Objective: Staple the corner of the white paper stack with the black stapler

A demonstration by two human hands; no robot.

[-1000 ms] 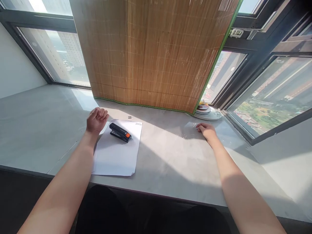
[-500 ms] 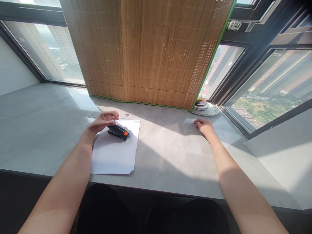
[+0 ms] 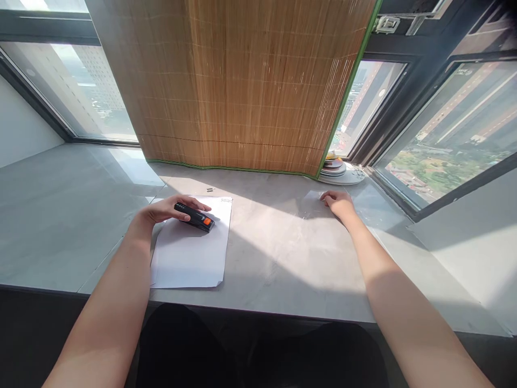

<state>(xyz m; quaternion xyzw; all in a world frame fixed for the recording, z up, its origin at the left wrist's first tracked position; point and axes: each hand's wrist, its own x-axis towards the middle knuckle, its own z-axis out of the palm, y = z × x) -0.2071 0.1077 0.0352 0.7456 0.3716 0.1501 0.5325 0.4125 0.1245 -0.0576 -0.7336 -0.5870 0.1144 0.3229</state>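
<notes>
A black stapler [image 3: 197, 216] with an orange patch lies on a stack of white paper [image 3: 189, 253] on the grey stone sill. My left hand [image 3: 167, 208] is closed around the stapler's rear end, thumb below and fingers over the top. My right hand [image 3: 338, 203] rests palm down on the sill [image 3: 283, 258] to the right, fingers curled and pressed on a thin clear sheet [image 3: 313, 205] that is hard to make out.
A bamboo blind [image 3: 242, 86] with green edging hangs behind the sill. A stack of small plates [image 3: 337, 170] sits at the back right by the window frame. A few loose staples [image 3: 210, 189] lie beyond the paper.
My left hand moved from beside the paper over to the stapler and closed on it. My right hand stayed in place.
</notes>
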